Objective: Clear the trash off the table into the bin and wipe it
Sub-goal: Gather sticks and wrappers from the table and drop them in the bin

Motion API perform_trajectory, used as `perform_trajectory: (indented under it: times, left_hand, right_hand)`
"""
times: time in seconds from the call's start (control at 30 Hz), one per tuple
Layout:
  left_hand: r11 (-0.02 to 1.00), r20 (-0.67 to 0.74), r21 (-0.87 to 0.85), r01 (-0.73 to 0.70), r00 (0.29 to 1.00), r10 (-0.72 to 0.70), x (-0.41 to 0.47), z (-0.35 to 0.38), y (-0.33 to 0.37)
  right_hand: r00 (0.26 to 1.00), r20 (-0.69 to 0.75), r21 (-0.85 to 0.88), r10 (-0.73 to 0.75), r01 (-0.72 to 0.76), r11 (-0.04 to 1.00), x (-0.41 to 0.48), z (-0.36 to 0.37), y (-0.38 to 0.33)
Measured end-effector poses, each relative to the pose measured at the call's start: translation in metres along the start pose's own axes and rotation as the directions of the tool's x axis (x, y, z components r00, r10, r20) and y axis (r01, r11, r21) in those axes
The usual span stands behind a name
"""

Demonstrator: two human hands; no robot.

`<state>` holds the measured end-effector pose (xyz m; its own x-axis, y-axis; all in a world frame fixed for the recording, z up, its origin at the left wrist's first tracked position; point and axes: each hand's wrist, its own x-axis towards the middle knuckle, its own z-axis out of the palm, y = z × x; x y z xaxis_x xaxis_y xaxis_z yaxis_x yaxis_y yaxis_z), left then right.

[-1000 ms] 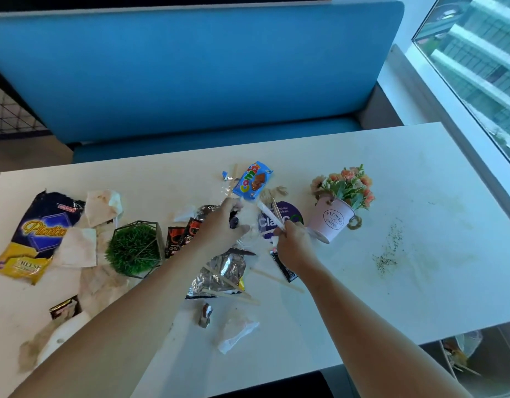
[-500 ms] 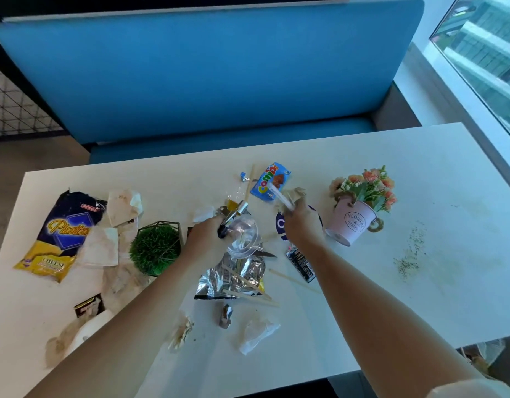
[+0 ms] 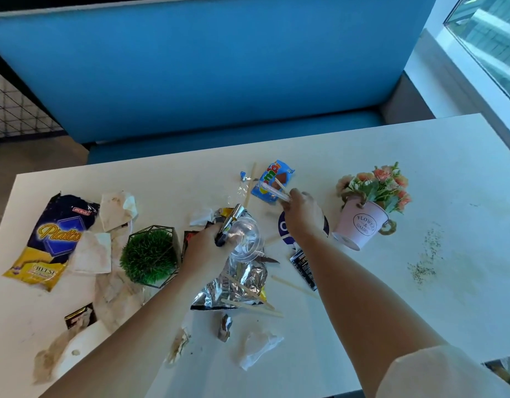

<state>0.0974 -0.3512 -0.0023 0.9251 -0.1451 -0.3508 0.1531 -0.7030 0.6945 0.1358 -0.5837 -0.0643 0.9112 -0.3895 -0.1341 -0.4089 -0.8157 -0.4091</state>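
- White table [image 3: 420,282]: carries scattered trash, with a blue bench [image 3: 190,67] behind it.
- Left hand [image 3: 207,248]: fingers curled round the rim of a clear plastic cup [image 3: 245,239], together with a thin silver-tipped wrapper [image 3: 230,222], held above a crumpled silver foil bag [image 3: 236,282].
- Right hand [image 3: 302,214]: fingertips pinched on a white plastic stick [image 3: 272,191] that juts out over a blue snack wrapper [image 3: 273,176] lying on the table.
- Wooden sticks [image 3: 248,288]: lying across and beside the foil bag.
- Dark Piattos bag [image 3: 55,237] and stained napkins [image 3: 93,251]: at the table's left end.
- White crumpled tissue [image 3: 259,349]: near the front edge.
- Green plant [image 3: 149,257] in a wire frame: just left of the left hand.
- Pink flower pot [image 3: 362,225]: just right of the right hand.
- Dark crumbs [image 3: 425,262]: strewn right of the pot.
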Motion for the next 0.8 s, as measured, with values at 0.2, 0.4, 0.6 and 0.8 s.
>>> perform_trajectory:
  times: [0.2,0.4,0.6,0.8]
  left_hand:
    - [0.997,-0.03,-0.076,0.014,0.999,-0.016,0.001,-0.001,0.007]
    - [0.984,-0.036,-0.176,0.002,0.999,-0.008,-0.01,0.0,0.024]
    - [0.971,-0.001,-0.237,-0.035,0.999,0.036,-0.037,0.01,0.045]
    - [0.964,0.052,-0.255,-0.071,0.995,0.087,-0.063,0.04,0.084]
  right_hand:
    - [0.999,-0.053,0.128,-0.009,0.015,0.992,-0.016,-0.002,-0.003]
    - [0.995,-0.054,0.4,0.085,-0.057,0.915,-0.058,-0.038,-0.009]
    - [0.99,-0.057,0.568,0.126,-0.072,0.82,-0.099,-0.074,0.0]
    - [0.977,-0.075,0.666,0.197,-0.098,0.74,-0.133,-0.113,0.036]
